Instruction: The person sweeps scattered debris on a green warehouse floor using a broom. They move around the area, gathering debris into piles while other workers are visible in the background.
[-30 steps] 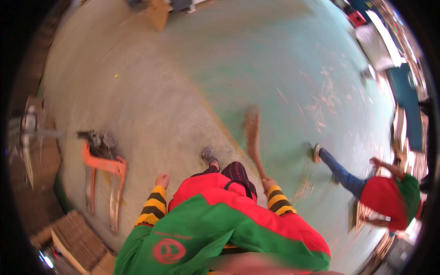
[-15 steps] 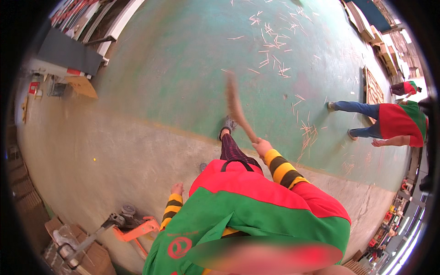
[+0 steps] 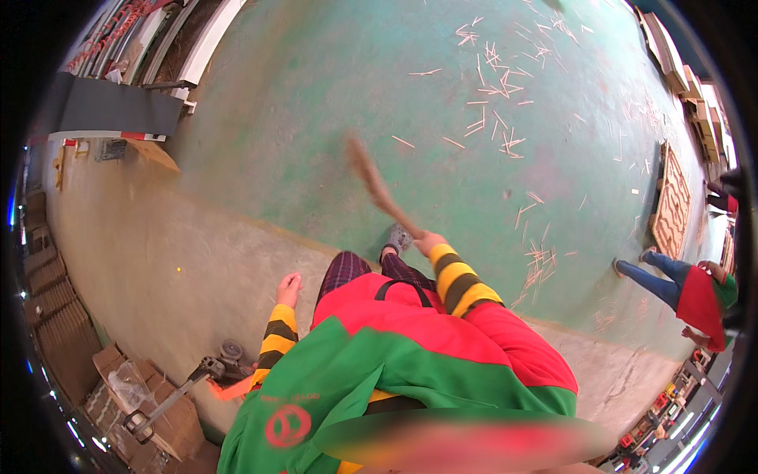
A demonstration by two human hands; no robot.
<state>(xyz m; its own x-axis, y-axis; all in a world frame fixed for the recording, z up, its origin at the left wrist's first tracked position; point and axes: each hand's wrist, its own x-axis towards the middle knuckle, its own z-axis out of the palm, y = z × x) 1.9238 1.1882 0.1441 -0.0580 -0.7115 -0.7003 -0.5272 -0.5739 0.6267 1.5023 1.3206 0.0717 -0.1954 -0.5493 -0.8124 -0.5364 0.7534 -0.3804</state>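
Note:
My right hand is closed round the narrow end of a long brown hand brush. The brush points forward and to the left, widening away from my grip, and motion blurs its far end. It is held above the green floor. Out to my left side, my left hand hangs in the air with nothing seen in it, its fingers loosely bent. One grey shoe shows below the brush, ahead of my dark plaid trousers.
Thin pale wooden sticks lie scattered ahead and right. A wooden pallet-like panel and a co-worker are at the right. A pallet jack and cardboard boxes stand at lower left. A grey bench is at far left.
The brush has swung left with my right hand. My left hand has moved up and forward. My view has turned, and the scattered sticks and the co-worker now appear farther right.

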